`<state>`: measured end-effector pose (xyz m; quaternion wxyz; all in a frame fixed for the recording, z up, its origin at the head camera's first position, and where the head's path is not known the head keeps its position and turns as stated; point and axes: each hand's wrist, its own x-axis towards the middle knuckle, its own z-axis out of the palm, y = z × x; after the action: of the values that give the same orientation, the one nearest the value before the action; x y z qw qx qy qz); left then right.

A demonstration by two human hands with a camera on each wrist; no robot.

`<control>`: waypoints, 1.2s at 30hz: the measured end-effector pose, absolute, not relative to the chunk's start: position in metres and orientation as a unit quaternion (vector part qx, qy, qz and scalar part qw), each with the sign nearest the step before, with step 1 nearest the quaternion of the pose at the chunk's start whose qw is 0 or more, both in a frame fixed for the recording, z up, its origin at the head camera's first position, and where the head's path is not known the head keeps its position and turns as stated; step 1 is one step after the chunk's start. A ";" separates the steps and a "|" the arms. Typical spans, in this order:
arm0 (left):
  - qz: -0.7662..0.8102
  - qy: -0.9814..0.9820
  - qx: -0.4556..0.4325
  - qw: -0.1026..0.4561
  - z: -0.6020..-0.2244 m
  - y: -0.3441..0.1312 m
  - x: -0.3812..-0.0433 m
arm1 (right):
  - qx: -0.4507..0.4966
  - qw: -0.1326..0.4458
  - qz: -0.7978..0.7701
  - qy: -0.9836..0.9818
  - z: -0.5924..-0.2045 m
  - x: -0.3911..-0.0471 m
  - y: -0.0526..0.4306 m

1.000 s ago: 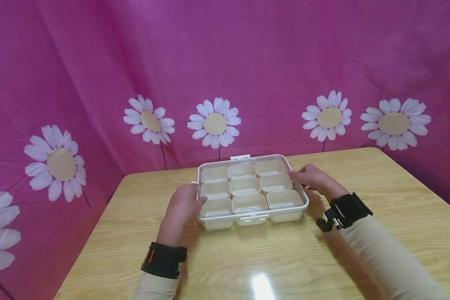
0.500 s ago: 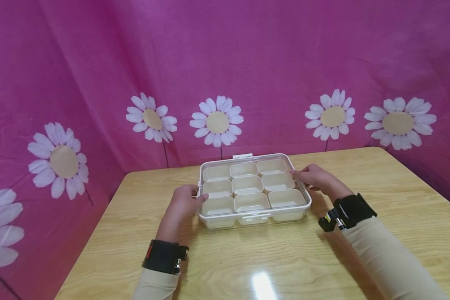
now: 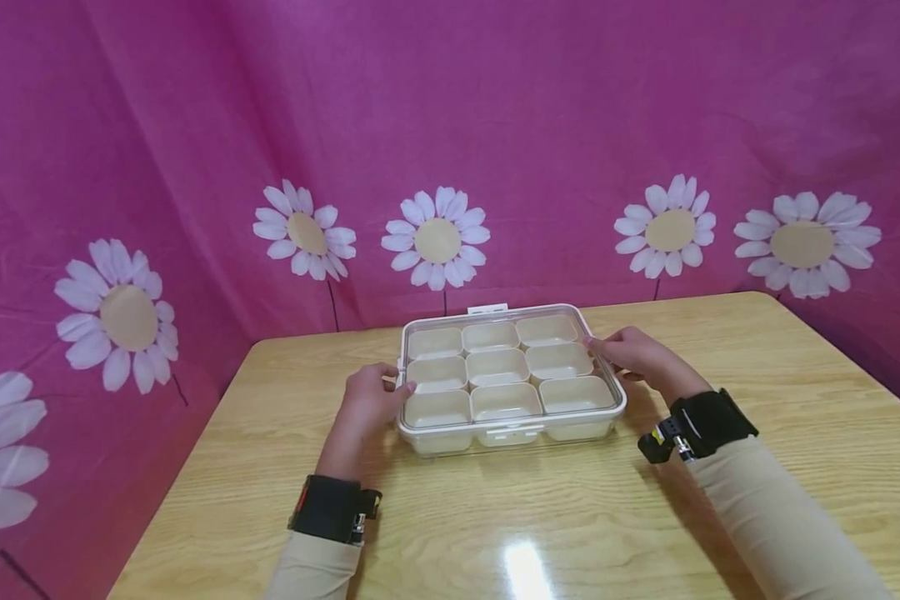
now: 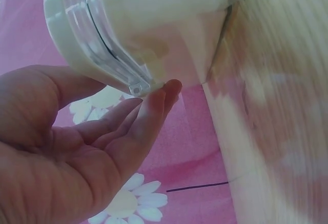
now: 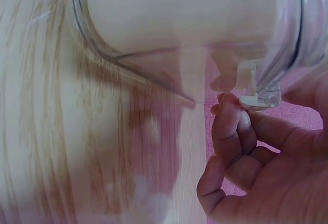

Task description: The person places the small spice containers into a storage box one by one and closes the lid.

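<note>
A clear plastic storage box [image 3: 510, 437] stands on the wooden table, its transparent lid framed by a white rim [image 3: 450, 431]. Cream-coloured cups [image 3: 497, 367] in rows of three fill it. At the left side, my left hand [image 3: 367, 400] grips the box, thumb over the lid's rim and fingers under the edge. My right hand [image 3: 640, 358] holds the opposite side with its thumb on the lid. In the right wrist view, its curled fingers touch a white side latch [image 5: 256, 93]. White latches also show on the front [image 3: 512, 433] and back [image 3: 487, 308].
The wooden table [image 3: 435, 533] reaches back to a pink curtain [image 3: 450, 100] printed with white daisies. A black strap with a small camera is on each wrist, the left strap [image 3: 326, 508] and the right strap [image 3: 712, 421].
A white piece that stuck out at the box's left edge now sits closer to the rim. Both hands keep their places on the box; the head view has shifted slightly.
</note>
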<state>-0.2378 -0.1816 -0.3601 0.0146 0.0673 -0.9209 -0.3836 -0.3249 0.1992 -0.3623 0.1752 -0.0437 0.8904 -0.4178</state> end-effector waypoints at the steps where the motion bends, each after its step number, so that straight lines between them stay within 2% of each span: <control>1: -0.383 -0.921 0.067 0.016 -0.360 -0.181 -0.238 | -0.043 0.176 -0.418 0.890 -0.363 -0.325 0.199; 9: -0.380 -0.922 0.070 0.021 -0.358 -0.176 -0.240 | -0.048 0.172 -0.422 0.889 -0.364 -0.324 0.203; 18: -0.382 -0.920 0.086 -0.015 -0.352 -0.173 -0.242 | -0.051 0.160 -0.423 0.891 -0.364 -0.321 0.204; 28: -0.388 -0.919 0.062 -0.011 -0.354 -0.179 -0.240 | -0.045 0.149 -0.452 0.878 -0.368 -0.317 0.200; 36: -0.375 -0.924 0.068 -0.020 -0.356 -0.181 -0.237 | -0.017 0.186 -0.472 0.861 -0.374 -0.319 0.196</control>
<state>-0.2367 -0.1813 -0.3560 -0.0201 0.0675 -0.9244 -0.3750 -0.3189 0.1958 -0.3744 0.1859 -0.0173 0.8614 -0.4724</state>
